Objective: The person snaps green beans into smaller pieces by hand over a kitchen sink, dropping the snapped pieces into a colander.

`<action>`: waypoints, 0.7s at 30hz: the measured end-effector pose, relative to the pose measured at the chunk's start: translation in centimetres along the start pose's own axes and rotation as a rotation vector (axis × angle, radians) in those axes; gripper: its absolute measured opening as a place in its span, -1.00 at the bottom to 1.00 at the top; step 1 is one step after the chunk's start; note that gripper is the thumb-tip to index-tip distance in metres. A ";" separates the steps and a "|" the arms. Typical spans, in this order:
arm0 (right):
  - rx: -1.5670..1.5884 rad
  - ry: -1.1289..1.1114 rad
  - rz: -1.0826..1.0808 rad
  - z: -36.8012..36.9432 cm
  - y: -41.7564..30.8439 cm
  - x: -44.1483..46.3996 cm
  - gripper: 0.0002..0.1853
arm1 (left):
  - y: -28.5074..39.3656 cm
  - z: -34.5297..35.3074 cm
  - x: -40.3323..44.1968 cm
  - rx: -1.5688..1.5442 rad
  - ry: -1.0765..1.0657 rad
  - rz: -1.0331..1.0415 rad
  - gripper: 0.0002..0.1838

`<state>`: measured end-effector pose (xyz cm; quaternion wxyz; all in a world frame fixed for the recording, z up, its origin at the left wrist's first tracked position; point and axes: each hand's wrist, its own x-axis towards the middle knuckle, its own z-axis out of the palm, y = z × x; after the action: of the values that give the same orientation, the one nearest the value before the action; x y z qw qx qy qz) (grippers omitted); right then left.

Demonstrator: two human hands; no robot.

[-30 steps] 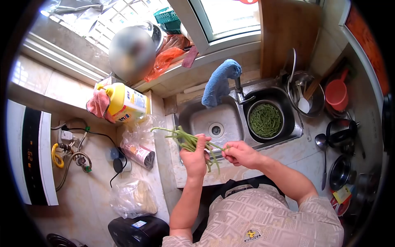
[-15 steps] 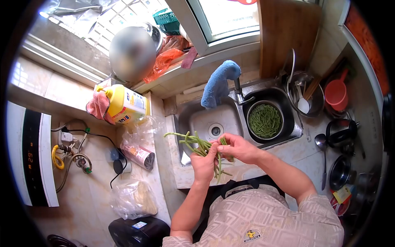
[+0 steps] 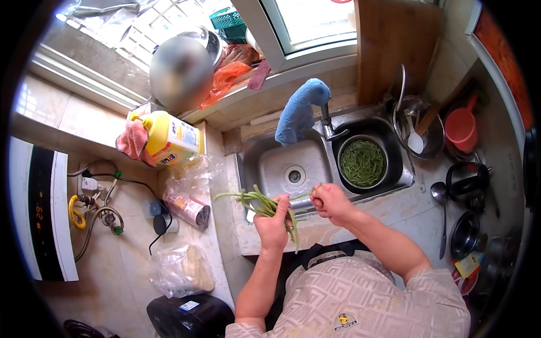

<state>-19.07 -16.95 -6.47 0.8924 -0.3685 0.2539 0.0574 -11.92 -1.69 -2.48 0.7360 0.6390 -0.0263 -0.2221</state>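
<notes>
My left hand (image 3: 271,231) is closed around a loose bunch of long green beans (image 3: 256,200); their ends stick out to the left and hang below the fist. Just right of it, my right hand (image 3: 333,205) pinches the end of a bean that stretches across from the bunch. What else lies inside its fingers is hidden. Both hands are over the front edge of the double sink. Behind the right hand, a round metal pot (image 3: 385,174) full of short-cut green beans (image 3: 362,163) stands in the right basin.
A blue cloth (image 3: 298,112) covers the faucet spout above the left basin (image 3: 265,163). At left are a yellow jug (image 3: 169,138) and plastic bags (image 3: 183,273). A ladle (image 3: 441,211), a kettle (image 3: 468,180) and a red dipper (image 3: 462,127) are at right.
My hands, earlier together at the beans, have moved apart. The right one has shifted slightly right, pulling a bean's end out from the bunch; the left still grips the bunch.
</notes>
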 end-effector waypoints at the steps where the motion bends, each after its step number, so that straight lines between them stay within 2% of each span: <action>1: 0.071 0.034 0.004 0.1 0.3 0.3 -0.80 | -0.4 0.5 -0.3 -0.050 0.018 0.018 -0.83; 2: 0.145 0.068 0.010 0.3 0.7 0.7 -0.79 | -0.8 0.7 -0.5 -0.048 0.044 0.038 -0.84; 5: -0.130 0.273 -0.257 0.1 3.1 2.6 -0.77 | -0.6 1.0 -1.0 -0.034 0.125 0.126 -0.86; 8: 0.021 0.111 -0.037 -2.2 1.5 1.4 -0.76 | 1.4 -0.3 -0.7 -0.089 0.053 0.109 -0.85; 9: 0.066 -0.088 -0.003 -2.4 0.9 1.2 -0.76 | 1.8 -0.6 -0.6 -0.055 -0.008 0.013 -0.83; 12: 0.175 -0.216 0.060 -0.6 -0.4 0.1 -0.72 | 1.8 -0.3 -0.4 0.186 -0.172 -0.201 -0.79; 13: 0.218 -0.368 0.130 -0.3 -0.5 0.3 -0.66 | 1.5 0.4 -0.4 0.241 -0.171 -0.221 -0.75; 17: 0.206 -0.423 0.166 -0.2 -0.1 0.8 -0.60 | 0.8 0.8 -0.1 0.236 -0.194 -0.176 -0.69; 21: 0.165 -0.445 0.101 -1.2 0.2 0.3 -0.62 | 0.8 0.6 0.6 0.121 -0.082 -0.137 -0.68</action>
<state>-19.39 -17.67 -7.46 0.9494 -0.2596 0.0730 0.1609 -11.34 -2.42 -1.78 0.6775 0.6730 -0.0260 -0.2957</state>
